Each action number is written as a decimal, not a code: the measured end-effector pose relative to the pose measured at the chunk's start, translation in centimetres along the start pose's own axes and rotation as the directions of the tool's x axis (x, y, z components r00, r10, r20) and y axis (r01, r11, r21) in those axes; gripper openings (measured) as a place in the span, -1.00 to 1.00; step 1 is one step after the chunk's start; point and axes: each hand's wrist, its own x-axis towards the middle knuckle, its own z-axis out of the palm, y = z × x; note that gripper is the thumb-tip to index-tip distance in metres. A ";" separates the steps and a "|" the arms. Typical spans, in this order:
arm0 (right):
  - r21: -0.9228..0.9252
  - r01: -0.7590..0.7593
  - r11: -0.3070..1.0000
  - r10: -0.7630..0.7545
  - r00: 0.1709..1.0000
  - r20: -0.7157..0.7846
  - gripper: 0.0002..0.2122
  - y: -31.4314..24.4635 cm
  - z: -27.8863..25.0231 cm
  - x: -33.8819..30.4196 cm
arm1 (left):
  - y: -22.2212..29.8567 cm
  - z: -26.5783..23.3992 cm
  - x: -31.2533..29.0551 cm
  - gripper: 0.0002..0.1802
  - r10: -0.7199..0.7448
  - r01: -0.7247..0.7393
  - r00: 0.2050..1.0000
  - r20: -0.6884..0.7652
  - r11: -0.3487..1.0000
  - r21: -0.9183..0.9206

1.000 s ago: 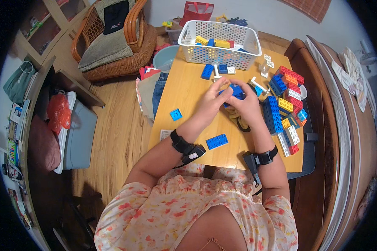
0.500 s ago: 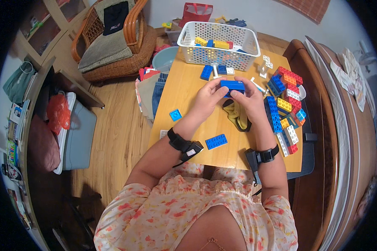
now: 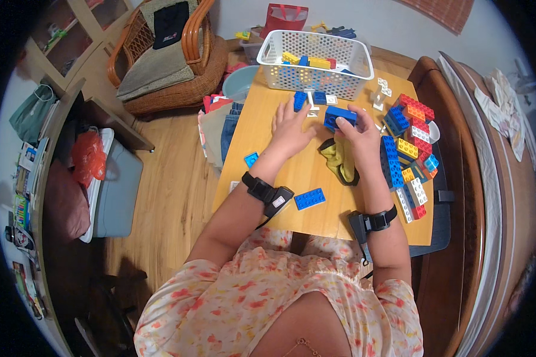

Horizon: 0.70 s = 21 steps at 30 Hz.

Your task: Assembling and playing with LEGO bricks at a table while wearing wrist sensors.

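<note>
My right hand [image 3: 362, 135] grips a blue toy building block [image 3: 339, 115] over the far half of the table, thumb on its near side. Fingers apart, my left hand [image 3: 288, 132] reaches to a studded blue brick [image 3: 300, 101]; whether the fingertips touch it I cannot tell. Beside that brick are a white T-shaped piece [image 3: 310, 105], another blue brick [image 3: 320, 97] and a small white brick [image 3: 332, 100]. A yellow-and-black cloth item [image 3: 337, 159] lies below my right hand. Nearer me are a flat blue studded brick [image 3: 309, 199] and a small light-blue brick [image 3: 252, 159].
A white perforated basket [image 3: 315, 79] with several colourful bricks stands at the table's far end. Along the right edge sit a built cluster of red, blue, yellow and white bricks [image 3: 406, 149] and a white piece [image 3: 380, 94]. A wicker chair [image 3: 161, 71] stands far left.
My left hand has let go of the blue block and moved left toward the studded blue brick. The block stays in my right hand, now turned a little.
</note>
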 end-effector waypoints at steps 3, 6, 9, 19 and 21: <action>-0.019 0.010 1.000 -0.010 1.000 0.012 -0.53 0.3 -0.2 0.1 | 0.1 -1.0 0.5 -0.50 -0.002 0.003 0.997 0.076 1.000 -0.010; -0.040 -0.007 0.999 0.008 1.000 0.016 -0.53 -0.2 0.0 -0.1 | 0.6 -4.2 1.6 -0.48 -0.094 0.124 0.965 0.246 0.986 -0.108; -0.062 -0.022 0.998 0.022 1.000 0.011 -0.53 -0.4 0.1 -0.2 | 0.7 -4.0 1.3 -0.43 -0.139 0.174 0.968 0.211 0.972 -0.157; -0.055 0.010 0.998 -0.006 0.998 0.066 -0.52 0.2 0.0 -0.2 | 1.8 -4.6 1.0 -0.15 -0.065 0.120 0.980 0.186 0.946 -0.302; -0.068 0.065 0.996 -0.056 0.990 0.129 -0.49 0.9 0.0 -0.2 | 2.4 -4.7 1.2 -0.25 -0.048 0.294 0.937 0.347 0.647 -0.704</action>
